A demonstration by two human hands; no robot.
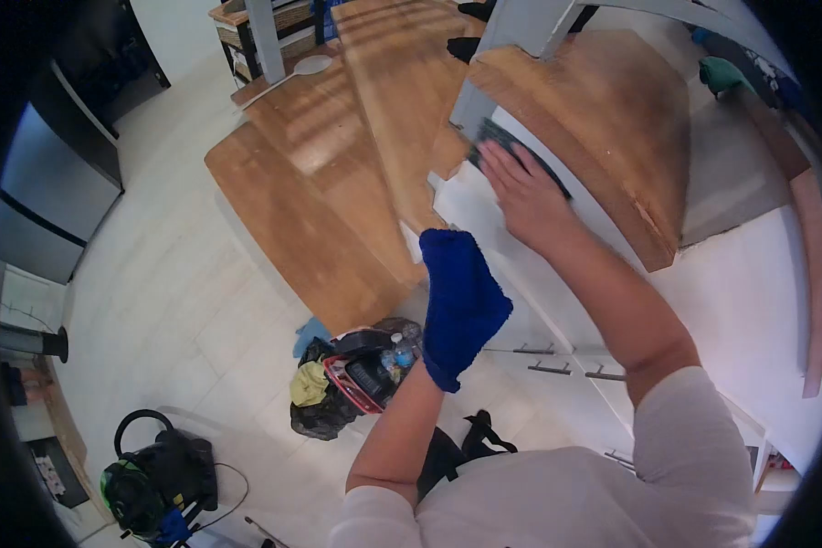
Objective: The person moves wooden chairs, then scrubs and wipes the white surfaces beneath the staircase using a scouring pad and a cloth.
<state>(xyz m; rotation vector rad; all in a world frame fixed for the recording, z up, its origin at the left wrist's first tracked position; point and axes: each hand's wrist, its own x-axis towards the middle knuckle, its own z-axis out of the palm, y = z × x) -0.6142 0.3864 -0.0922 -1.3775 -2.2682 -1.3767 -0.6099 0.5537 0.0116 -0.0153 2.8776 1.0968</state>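
My right hand point(532, 201) reaches up under the lip of a wooden stair tread point(603, 119). Its fingers lie along a dark green pad point(493, 137), possibly a scouring pad, pressed to the white riser point(543, 151) below that tread; the pad is slightly blurred. A fluffy blue cloth point(461, 301) covers my left hand point(438, 376), so its fingers are hidden. That cloth is held in front of the stairs, near the lower wooden treads point(310, 228); whether it touches them I cannot tell.
A long-handled white spoon-shaped thing point(310, 66) lies on a lower tread. A black bag point(320, 420) with mixed items sits on the floor near my left arm. A black-and-green vacuum cleaner point(160, 484) stands lower left. White drawers point(557, 356) are below the stairs.
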